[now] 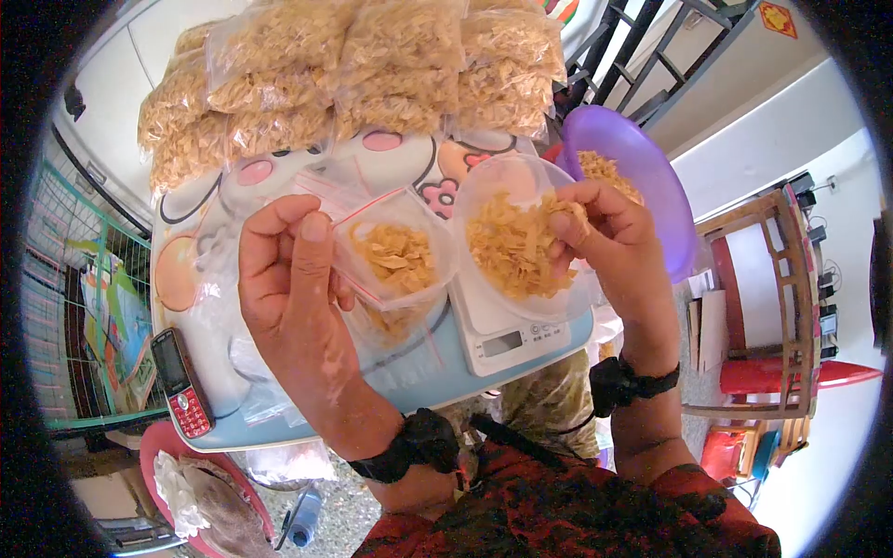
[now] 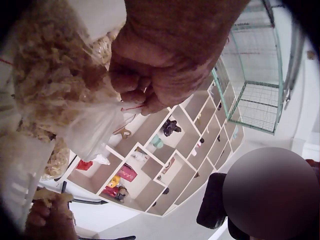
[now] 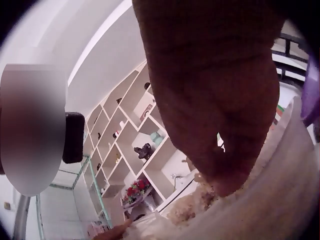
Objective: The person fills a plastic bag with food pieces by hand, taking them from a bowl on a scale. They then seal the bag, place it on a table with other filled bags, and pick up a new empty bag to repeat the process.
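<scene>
While the left hand [image 1: 296, 270] pinches one edge of a zip-lock bag [image 1: 374, 206], thumb against curled fingers, the right hand [image 1: 609, 232] has thumb and fingertips closed on a few dried flakes [image 1: 569, 223]. Bag's part-filled, mouth gaping, body running from left fingers toward the bowl; it lies left of the right fingertips, left hand much nearer. Right hand's over a translucent plastic bowl [image 1: 482, 186] of flakes, set on a digital scale [image 1: 470, 321] at table's [image 1: 223, 432] near edge; bag-bowl contact, can't tell. Further out: purple basin [image 1: 651, 158] with more flakes past right edge, filled bags [image 1: 335, 65] stacked along far edge, keypad phone [image 1: 183, 386] at near-left corner.
</scene>
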`<state>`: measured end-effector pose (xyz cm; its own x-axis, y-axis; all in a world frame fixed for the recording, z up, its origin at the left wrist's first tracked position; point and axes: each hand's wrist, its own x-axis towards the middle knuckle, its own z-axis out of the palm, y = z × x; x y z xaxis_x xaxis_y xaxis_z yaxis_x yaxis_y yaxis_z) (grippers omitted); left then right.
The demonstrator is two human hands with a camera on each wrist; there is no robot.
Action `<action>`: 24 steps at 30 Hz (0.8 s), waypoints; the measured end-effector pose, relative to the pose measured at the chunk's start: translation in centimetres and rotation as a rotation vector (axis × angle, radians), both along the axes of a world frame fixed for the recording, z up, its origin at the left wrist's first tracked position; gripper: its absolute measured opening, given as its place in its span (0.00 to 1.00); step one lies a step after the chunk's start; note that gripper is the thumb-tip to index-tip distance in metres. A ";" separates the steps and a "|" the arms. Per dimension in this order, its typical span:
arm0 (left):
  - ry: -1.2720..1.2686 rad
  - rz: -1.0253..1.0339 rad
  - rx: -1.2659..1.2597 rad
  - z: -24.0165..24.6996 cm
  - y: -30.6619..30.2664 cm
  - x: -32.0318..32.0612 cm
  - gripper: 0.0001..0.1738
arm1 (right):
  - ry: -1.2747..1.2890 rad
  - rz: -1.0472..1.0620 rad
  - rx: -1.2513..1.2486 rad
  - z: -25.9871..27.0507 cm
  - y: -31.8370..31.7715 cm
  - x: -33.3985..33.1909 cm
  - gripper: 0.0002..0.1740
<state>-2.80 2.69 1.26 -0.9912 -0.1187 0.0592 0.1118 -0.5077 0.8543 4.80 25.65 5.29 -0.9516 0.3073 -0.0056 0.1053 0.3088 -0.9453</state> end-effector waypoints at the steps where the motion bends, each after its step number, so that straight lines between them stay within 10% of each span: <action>1: -0.001 -0.002 -0.003 0.1 0.0 0.1 0.08 | 0.050 -0.003 -0.122 0.0 0.1 0.1 0.06; 7: -0.024 -0.005 -0.073 0.0 -0.2 0.6 0.11 | 0.139 -0.006 -0.631 0.6 0.6 1.2 0.10; 24: -0.019 -0.138 -0.333 1.7 1.0 3.8 0.12 | 0.181 0.182 -1.082 -0.8 1.4 1.6 0.10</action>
